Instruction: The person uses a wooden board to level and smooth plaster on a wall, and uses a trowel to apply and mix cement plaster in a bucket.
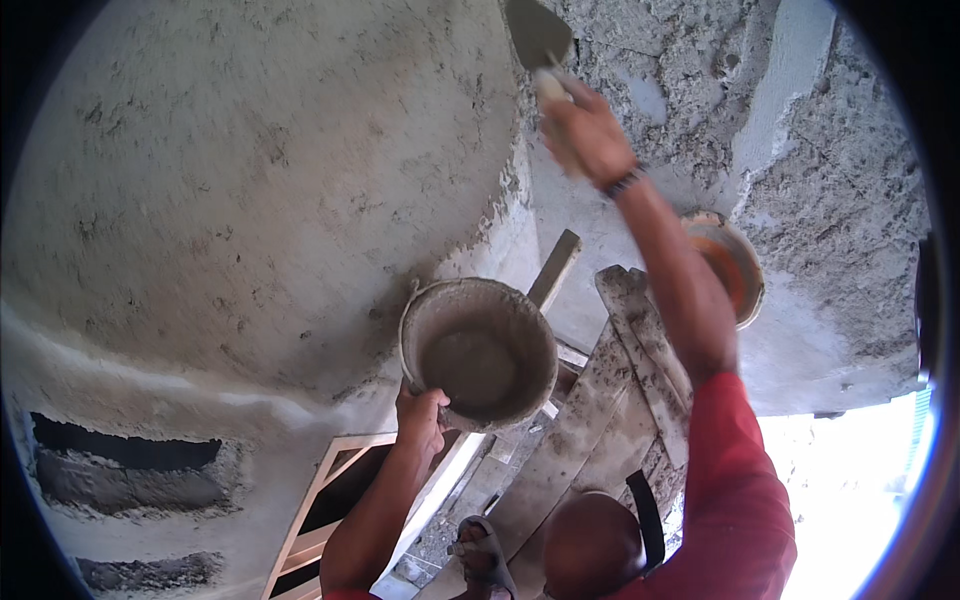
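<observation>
My left hand (pixel 420 422) is closed on the rim of a mortar-crusted bucket (pixel 540 372), its thumb over the edge. Wet grey mortar (pixel 470 365) lies in the bottom of the bucket. My right hand (pixel 590 135) reaches up and grips the pale handle of a trowel (pixel 540 35), slightly smeared by motion. The trowel's blade is at the top, where the smoother grey plaster (pixel 270 180) meets the rough wall (pixel 680 50); whether it touches the wall, I cannot tell.
Below are mortar-spattered wooden planks (pixel 570 440), with my sandalled foot (pixel 480 550) at their left edge. An orange-lined basin (pixel 735 265) sits behind my right forearm. Lower left are a wooden frame (pixel 320 490) and a recessed wall opening (pixel 125 450). Bright light fills the lower right.
</observation>
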`<act>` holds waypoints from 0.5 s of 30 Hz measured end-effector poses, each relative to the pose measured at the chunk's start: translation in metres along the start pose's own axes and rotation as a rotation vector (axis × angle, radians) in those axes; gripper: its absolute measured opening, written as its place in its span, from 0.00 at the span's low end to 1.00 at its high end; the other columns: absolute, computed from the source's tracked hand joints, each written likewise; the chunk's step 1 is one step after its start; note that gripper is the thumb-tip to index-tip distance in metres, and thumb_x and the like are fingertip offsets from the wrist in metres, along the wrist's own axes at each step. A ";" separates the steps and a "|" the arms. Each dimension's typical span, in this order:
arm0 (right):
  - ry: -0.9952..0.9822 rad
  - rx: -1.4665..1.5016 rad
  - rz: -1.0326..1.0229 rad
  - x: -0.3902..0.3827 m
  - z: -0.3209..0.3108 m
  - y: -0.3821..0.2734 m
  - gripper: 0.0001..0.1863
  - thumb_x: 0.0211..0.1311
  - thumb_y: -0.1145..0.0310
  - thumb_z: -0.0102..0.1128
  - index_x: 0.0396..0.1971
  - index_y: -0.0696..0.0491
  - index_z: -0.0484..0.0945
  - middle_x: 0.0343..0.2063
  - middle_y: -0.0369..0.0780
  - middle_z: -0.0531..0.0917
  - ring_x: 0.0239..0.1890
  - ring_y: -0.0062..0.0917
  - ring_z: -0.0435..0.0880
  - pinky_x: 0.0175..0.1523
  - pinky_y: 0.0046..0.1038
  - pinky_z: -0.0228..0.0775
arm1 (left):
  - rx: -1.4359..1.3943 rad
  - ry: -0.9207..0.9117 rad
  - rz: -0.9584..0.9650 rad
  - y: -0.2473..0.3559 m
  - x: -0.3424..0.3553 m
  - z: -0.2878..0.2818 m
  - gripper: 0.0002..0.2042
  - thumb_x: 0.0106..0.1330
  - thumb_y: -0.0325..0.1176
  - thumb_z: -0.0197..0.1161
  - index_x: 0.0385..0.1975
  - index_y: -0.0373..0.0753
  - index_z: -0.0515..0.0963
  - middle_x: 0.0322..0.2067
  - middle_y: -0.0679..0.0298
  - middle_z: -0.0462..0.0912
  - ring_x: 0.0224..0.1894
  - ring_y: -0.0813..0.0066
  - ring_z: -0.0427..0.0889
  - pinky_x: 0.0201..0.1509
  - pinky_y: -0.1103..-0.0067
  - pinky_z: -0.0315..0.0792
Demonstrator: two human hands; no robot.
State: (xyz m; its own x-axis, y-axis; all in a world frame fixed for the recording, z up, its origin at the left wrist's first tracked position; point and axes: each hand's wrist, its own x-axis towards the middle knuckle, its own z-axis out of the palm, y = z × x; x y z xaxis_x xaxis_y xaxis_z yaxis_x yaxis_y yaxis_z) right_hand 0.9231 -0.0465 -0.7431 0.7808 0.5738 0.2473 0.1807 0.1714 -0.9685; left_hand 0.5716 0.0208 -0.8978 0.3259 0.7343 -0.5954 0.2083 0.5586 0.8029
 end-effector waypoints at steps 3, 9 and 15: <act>-0.313 -0.204 0.075 -0.070 -0.064 0.008 0.24 0.60 0.69 0.50 0.58 0.50 0.64 0.21 0.35 0.76 0.15 0.17 0.72 0.18 0.19 0.67 | 0.039 -0.037 0.024 0.004 0.000 0.011 0.29 0.39 0.19 0.54 0.48 0.40 0.68 0.39 0.62 0.73 0.38 0.65 0.74 0.25 0.69 0.71; -0.918 -1.039 0.020 -0.164 -0.093 0.035 0.21 0.56 0.63 0.57 0.49 0.54 0.71 0.28 0.45 0.81 0.28 0.31 0.82 0.35 0.32 0.75 | 0.268 -0.201 0.288 0.006 0.006 0.055 0.32 0.40 0.17 0.53 0.53 0.42 0.68 0.35 0.65 0.75 0.33 0.74 0.74 0.25 0.76 0.68; -0.984 -1.441 0.083 -0.153 -0.040 0.059 0.16 0.53 0.65 0.54 0.36 0.62 0.76 0.34 0.51 0.81 0.34 0.40 0.83 0.40 0.36 0.75 | 0.359 -0.265 0.517 0.013 -0.006 0.102 0.27 0.43 0.14 0.47 0.48 0.34 0.72 0.32 0.66 0.75 0.29 0.82 0.72 0.28 0.83 0.66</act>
State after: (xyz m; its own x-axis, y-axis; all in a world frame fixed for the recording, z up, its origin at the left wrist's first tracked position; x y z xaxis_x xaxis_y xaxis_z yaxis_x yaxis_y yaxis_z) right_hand 0.8381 -0.1567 -0.8389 0.2907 0.8673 -0.4041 0.9301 -0.3552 -0.0934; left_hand 0.6662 -0.0158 -0.8804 0.6712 0.7276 -0.1419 0.2427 -0.0348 0.9695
